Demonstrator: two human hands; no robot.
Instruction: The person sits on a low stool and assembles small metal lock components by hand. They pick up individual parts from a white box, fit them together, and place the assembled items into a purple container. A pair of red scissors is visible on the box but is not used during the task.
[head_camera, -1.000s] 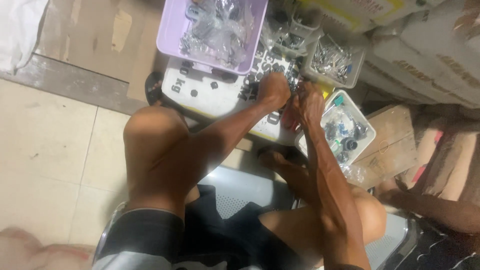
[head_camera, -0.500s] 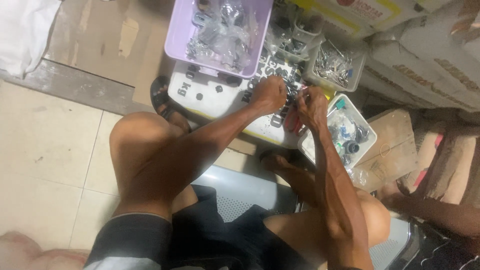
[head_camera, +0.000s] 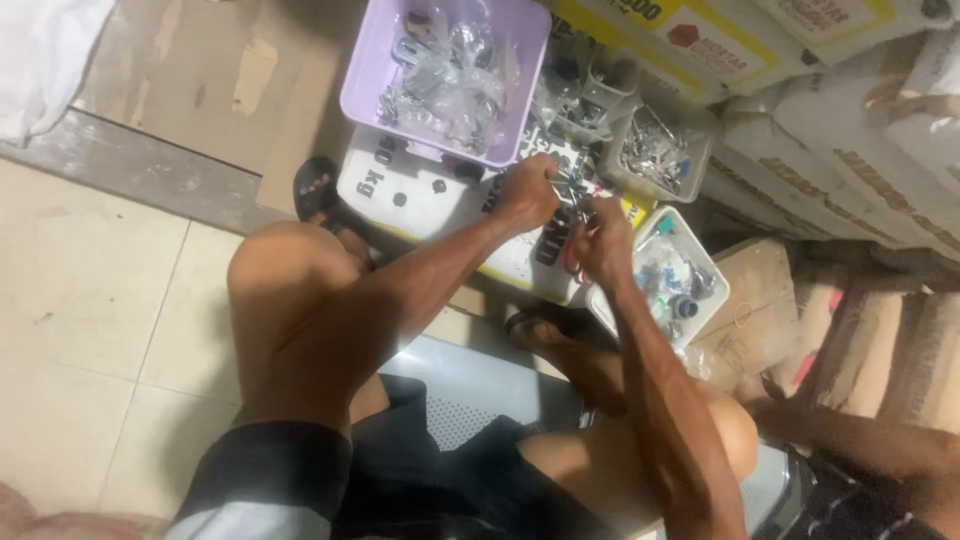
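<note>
My left hand (head_camera: 526, 194) and my right hand (head_camera: 603, 244) meet over a white sack (head_camera: 420, 195) lying flat on the floor. Between the fingertips of both hands sits a small metal part (head_camera: 570, 190); its exact shape is too small to tell. A red-handled tool (head_camera: 572, 262) shows under my right hand. A lilac plastic tub (head_camera: 372, 78) full of bagged metal fittings stands just beyond my left hand. A clear tray (head_camera: 706, 296) of small parts lies right of my right hand.
Another clear tray (head_camera: 662, 150) of metal pieces stands behind the hands. Stacked sacks (head_camera: 860, 120) fill the upper right. A cardboard sheet (head_camera: 190, 70) covers the floor at upper left. I sit on a grey perforated seat (head_camera: 470, 390), sandalled feet (head_camera: 318, 190) on the tiles.
The view has shifted, so the tubs sit slightly lower and to the right. Both hands stay pressed together over the sack, fingers working the small part.
</note>
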